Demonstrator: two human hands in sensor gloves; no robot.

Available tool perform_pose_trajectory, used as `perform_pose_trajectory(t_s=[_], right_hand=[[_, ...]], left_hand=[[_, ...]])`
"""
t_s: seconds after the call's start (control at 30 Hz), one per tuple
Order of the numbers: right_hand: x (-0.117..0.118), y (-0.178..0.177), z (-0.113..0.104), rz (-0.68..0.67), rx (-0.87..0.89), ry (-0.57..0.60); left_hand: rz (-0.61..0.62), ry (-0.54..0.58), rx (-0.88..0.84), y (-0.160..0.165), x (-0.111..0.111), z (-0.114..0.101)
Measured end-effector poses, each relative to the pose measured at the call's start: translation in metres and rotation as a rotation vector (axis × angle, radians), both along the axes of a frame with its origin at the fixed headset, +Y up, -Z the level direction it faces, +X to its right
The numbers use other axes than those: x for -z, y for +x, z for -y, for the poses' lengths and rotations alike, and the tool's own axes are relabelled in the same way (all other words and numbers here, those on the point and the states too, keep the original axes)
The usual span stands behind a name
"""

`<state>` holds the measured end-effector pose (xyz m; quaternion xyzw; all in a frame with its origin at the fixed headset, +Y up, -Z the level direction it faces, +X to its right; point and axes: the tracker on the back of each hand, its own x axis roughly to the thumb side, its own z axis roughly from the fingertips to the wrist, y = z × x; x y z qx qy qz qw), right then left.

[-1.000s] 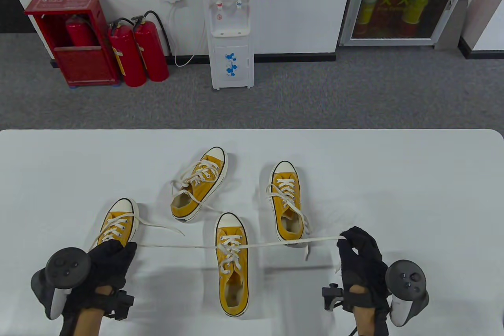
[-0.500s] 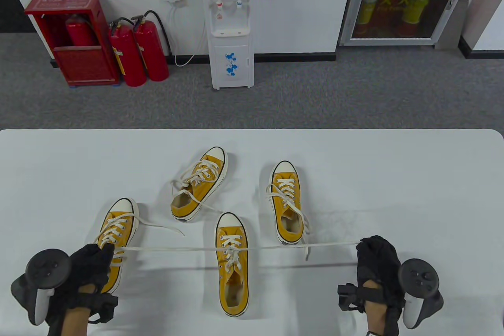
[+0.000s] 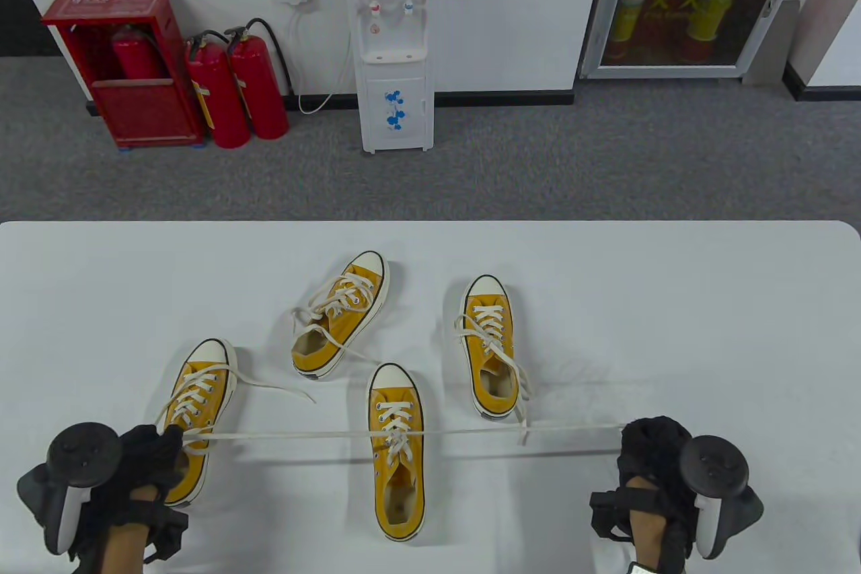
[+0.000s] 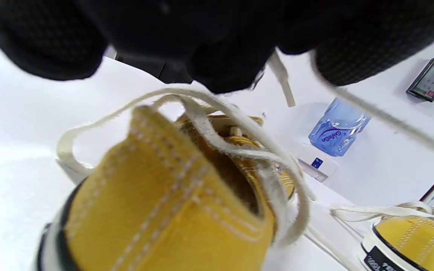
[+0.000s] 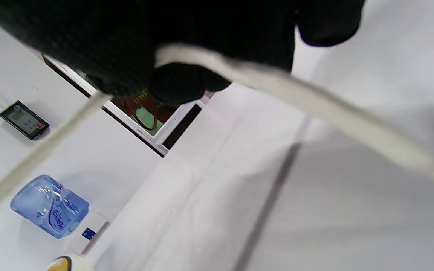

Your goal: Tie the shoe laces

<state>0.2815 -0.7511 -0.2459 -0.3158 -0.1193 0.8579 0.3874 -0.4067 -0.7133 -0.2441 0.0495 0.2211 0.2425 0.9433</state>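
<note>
Both hands are now lower and farther apart than half a second ago, so the lace (image 3: 417, 431) is pulled into a nearly straight line across the front of the worktop (image 3: 706, 305). This lace belongs to the front middle shoe (image 3: 397, 453); it passes over the shoe's eyelets and runs out to both sides. The left hand (image 3: 144, 466) has its fingers curled around the left end of the lace, and this hand is over the heel part of the left shoe (image 3: 195, 409), which stands to the left of the front middle shoe. In the left wrist view the gloved fingers (image 4: 224, 64) pinch the lace above the yellow heel of the left shoe (image 4: 164, 203), and the loose laces of that shoe lie over its opening. The right hand (image 3: 656, 459) pinches the right end of the lace, well to the right of the front middle shoe; in the right wrist view the lace (image 5: 296, 101) goes out tight from between the closed fingers (image 5: 179, 82). Two more yellow shoes stand behind the front middle shoe: the tilted shoe (image 3: 343, 315) up and to its left, and the straight shoe (image 3: 491, 345) up and to its right, both with untied laces
</note>
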Motion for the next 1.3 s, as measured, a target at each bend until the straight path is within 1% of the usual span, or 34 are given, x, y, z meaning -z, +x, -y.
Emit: perform_pose_trajectory(t_s=[0.23, 0.37, 0.43, 0.53, 0.57, 0.77, 0.9, 1.1, 1.17, 1.23, 1.27, 1.3], right_hand=[[0.002, 0.005, 0.006, 0.033, -0.054, -0.085], [0.002, 0.011, 0.010, 0.072, -0.112, -0.144], [0.003, 0.014, 0.013, 0.064, -0.104, -0.161], [0.004, 0.014, 0.014, 0.065, -0.128, -0.186], [0.005, 0.014, 0.015, 0.063, -0.139, -0.194], [0.008, 0.007, 0.014, 0.016, -0.177, -0.225], [0.009, 0.001, 0.010, -0.007, -0.210, -0.197], [0.008, -0.014, -0.002, -0.069, -0.269, -0.109], [0.007, -0.022, -0.007, -0.119, -0.294, -0.069], [0.005, -0.034, -0.014, -0.168, -0.303, -0.004], [0.005, -0.043, -0.018, -0.238, -0.298, 0.041], [0.005, -0.048, -0.019, -0.273, -0.287, 0.066]], left_hand=[[-0.028, -0.032, 0.008, -0.005, 0.001, 0.005], [-0.060, -0.042, 0.049, -0.008, 0.001, 0.007], [-0.056, -0.053, 0.014, -0.009, 0.002, 0.010], [-0.065, -0.063, 0.036, -0.009, 0.002, 0.012], [-0.060, -0.064, 0.021, -0.009, 0.002, 0.013], [-0.052, -0.042, 0.028, -0.006, 0.002, 0.010], [-0.034, -0.011, 0.035, 0.000, 0.000, 0.006], [0.004, 0.044, 0.014, 0.008, -0.001, 0.001], [0.016, 0.058, 0.004, 0.010, -0.001, 0.000], [0.029, 0.076, -0.007, 0.012, -0.001, -0.001], [0.036, 0.081, -0.012, 0.013, -0.001, -0.001], [0.041, 0.087, -0.017, 0.014, -0.001, -0.001]])
